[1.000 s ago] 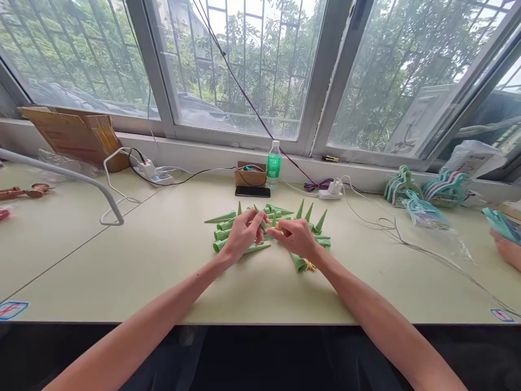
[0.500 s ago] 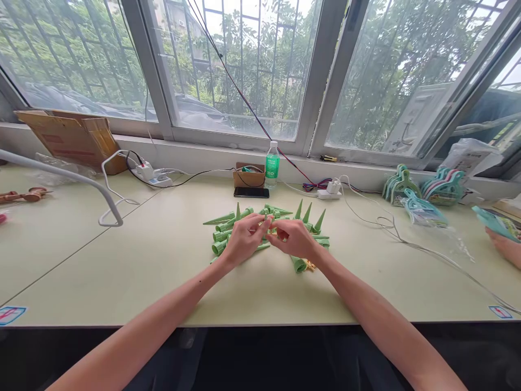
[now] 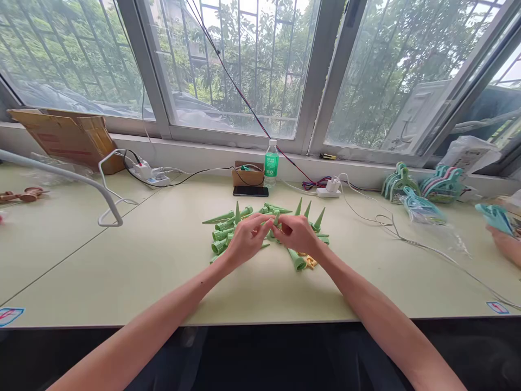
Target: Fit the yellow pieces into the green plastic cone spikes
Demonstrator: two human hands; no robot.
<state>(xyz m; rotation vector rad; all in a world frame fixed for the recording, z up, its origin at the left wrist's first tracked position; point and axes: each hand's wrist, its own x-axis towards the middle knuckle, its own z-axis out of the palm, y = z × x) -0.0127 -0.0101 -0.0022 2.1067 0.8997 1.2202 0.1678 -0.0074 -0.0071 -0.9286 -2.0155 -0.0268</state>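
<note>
My left hand (image 3: 246, 239) and my right hand (image 3: 300, 234) meet over a pile of green cone-shaped plastic spikes. Between their fingertips is one green plastic spike (image 3: 276, 219), pinched from both sides and partly covered by the fingers. To the left of my left hand, several hollow spikes (image 3: 220, 246) lie with their open ends showing. Beyond my right hand, a few upright spikes (image 3: 319, 220) point upward. Close under my right wrist are small orange-yellow plastic pieces (image 3: 311, 262), next to a lying spike (image 3: 299, 263).
A phone (image 3: 251, 191), a small cardboard box (image 3: 248, 176) and a water bottle (image 3: 271, 163) stand behind the pile. White cables (image 3: 391, 222) run across the right side. Bagged hangers (image 3: 425, 206) lie there too, and another person's hand (image 3: 505, 245) holds blue-green items. A grey metal tube (image 3: 109, 209) juts in from the left.
The green spike now shows more upright between my fingertips. My right hand has shifted slightly up and left. At far right, the other person's hand and blue-green items have moved a little.
</note>
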